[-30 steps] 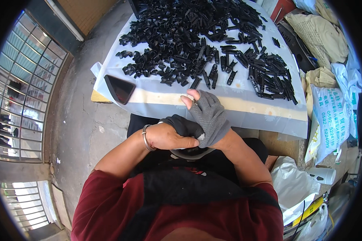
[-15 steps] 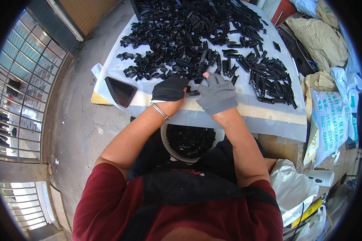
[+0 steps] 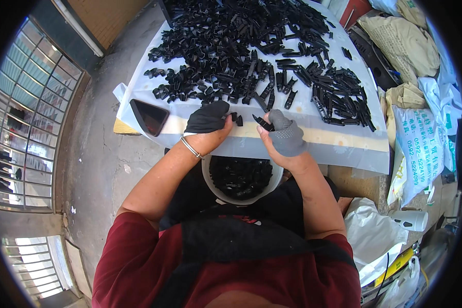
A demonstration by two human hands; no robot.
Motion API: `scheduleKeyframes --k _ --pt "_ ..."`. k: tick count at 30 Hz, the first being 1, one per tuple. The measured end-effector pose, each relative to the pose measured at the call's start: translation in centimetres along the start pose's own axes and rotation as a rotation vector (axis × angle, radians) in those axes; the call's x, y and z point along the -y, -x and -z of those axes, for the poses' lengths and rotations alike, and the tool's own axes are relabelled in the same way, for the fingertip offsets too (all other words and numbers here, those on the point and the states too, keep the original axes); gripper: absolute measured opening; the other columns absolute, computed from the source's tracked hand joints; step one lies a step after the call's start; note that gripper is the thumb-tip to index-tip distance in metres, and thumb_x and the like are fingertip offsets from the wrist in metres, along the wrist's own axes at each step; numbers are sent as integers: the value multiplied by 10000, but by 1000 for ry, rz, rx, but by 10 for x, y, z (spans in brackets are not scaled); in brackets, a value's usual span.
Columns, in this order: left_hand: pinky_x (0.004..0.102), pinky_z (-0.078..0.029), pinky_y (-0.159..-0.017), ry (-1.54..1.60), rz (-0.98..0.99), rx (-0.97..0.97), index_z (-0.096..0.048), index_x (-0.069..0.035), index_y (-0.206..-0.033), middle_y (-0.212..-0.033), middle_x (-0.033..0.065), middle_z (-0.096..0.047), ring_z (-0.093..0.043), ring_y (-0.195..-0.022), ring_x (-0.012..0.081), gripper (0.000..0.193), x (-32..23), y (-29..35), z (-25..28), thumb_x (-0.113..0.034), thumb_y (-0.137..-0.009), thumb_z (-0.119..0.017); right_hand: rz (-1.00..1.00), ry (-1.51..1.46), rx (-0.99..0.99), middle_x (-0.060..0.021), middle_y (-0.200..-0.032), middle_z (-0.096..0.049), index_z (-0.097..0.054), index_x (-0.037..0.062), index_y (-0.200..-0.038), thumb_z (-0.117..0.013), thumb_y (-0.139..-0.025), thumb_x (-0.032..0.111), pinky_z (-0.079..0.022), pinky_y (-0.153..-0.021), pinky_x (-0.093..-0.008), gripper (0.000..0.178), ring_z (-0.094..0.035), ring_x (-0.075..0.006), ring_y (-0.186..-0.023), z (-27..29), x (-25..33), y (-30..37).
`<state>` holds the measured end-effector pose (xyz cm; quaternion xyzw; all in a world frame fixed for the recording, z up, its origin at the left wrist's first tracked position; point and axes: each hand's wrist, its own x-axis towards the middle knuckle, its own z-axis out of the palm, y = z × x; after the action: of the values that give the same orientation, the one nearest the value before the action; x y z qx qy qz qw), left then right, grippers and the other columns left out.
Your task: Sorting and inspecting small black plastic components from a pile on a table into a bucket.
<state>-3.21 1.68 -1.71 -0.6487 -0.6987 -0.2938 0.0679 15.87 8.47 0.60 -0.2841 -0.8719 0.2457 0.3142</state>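
My left hand (image 3: 209, 127), in a black fingerless glove, pinches a small curved black plastic piece (image 3: 237, 119) over the table's near edge. Across a short gap, my right hand (image 3: 285, 133), in a grey dotted glove, grips a longer, narrow black plastic piece (image 3: 263, 122) between thumb and fingers. The two pieces are apart. Beyond my hands lies a large heap of black plastic parts (image 3: 210, 56), curved ones mostly on the left and long narrow ones on the right. A separate pile of narrow pieces (image 3: 344, 97) sits to the right.
A dark phone (image 3: 150, 117) lies at the table's left corner. Below the near edge, between my legs, a pale bucket (image 3: 209, 180) holds black parts. Sacks (image 3: 401, 46) and a white printed bag (image 3: 415, 149) crowd the right side. A barred gate (image 3: 31, 113) stands at left.
Both hands have drawn back from the heap's edge toward me. They have come apart, and each now shows a black piece in its fingers.
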Motion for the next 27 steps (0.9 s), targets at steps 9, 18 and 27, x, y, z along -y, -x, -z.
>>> scheduleKeyframes --k 9,18,27 --pt "393 -460 -627 171 -32 139 -547 -63 -786 -746 135 -586 -575 -700 325 130 -22 1 23 -174 -738 -592 378 116 -25 -88 -884 -612 -571 104 -1050 -644 -752 229 -466 -649 -361 332 -585 -263 -790 -21 -11 -2" --pt "234 -432 -671 1236 938 279 -584 -17 -1049 -835 39 -605 -520 -734 109 469 -48 33 17 -443 -891 -470 282 -18 -65 -98 -884 -604 -567 60 -1037 -673 -740 201 -457 -730 -348 345 -582 -268 -820 -31 -1 17" --pt "274 -439 -654 854 502 215 -596 -5 -917 -774 55 -608 -535 -701 132 413 -28 33 27 -373 -927 -409 120 208 206 -133 -907 -594 -553 49 -1042 -583 -818 248 -444 -689 -387 301 -570 -316 -795 3 19 15"
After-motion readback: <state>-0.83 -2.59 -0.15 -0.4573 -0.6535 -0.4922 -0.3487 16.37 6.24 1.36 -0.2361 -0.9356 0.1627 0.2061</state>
